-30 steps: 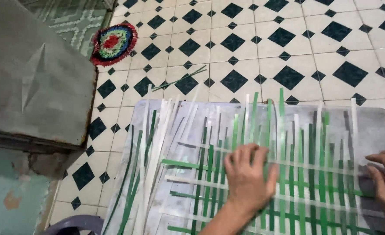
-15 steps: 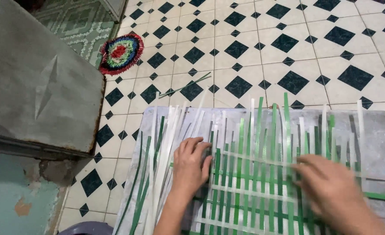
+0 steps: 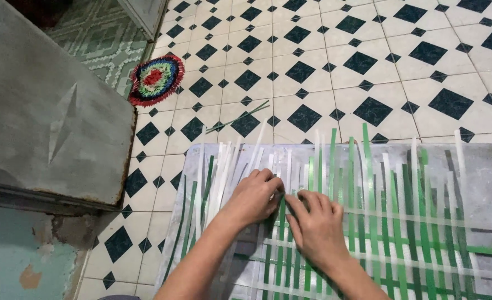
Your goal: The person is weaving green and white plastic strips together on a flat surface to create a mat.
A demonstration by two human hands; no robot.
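A grey board (image 3: 479, 183) on the tiled floor (image 3: 335, 66) carries a woven mat of green and white strips (image 3: 401, 222) under both hands. The left hand (image 3: 251, 197) and right hand (image 3: 315, 228), fingertips meeting, pinch one green strip (image 3: 281, 208). A round multicoloured rug (image 3: 156, 79) lies well beyond the left hand.

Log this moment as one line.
left hand: on woven strips | right hand: on strips, fingertips meeting left | grey board beneath

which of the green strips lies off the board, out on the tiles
The thin loose green strip lying slanted on the tiled floor beyond the grey board; all others lie woven on it.
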